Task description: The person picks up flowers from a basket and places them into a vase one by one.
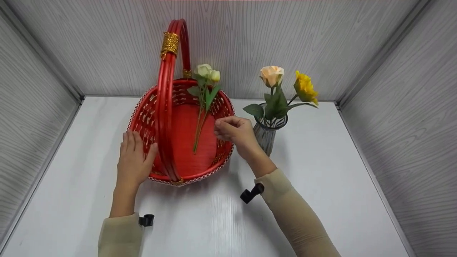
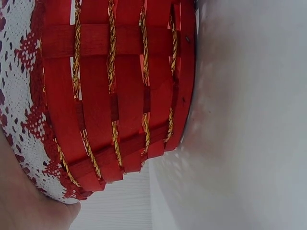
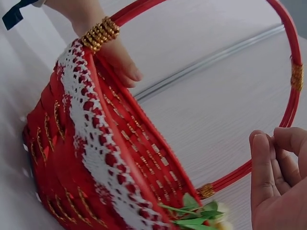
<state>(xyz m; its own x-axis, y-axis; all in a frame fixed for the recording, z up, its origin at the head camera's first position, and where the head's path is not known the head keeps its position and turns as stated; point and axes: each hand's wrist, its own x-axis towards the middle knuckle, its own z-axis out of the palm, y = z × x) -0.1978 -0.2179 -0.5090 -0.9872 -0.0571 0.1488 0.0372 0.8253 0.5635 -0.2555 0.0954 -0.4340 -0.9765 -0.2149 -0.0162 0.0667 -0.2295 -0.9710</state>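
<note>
R hand [image 1: 238, 134]: fingertips together; basket [image 1: 184, 125] w/ pale flowers [image 1: 203, 70] to its L, vase [image 1: 265, 137] w/ 2 blooms [image 1: 272, 76] R, base part-hid. L hand [image 1: 134, 162] straight-fingered on basket.

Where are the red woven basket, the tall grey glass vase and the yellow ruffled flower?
Red woven basket [image 1: 185, 125], head view: inner bottom.
Tall grey glass vase [image 1: 266, 137], head view: body.
Yellow ruffled flower [image 1: 305, 88], head view: petals.

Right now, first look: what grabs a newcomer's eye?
The red basket, left of centre in the head view, with its tall handle bound in gold and the left hand at its left rim. Next, the pale flowers in the basket, blooms toward the far rim. Then the grey glass vase to the right, holding a peach rose and a yellow flower.
</note>
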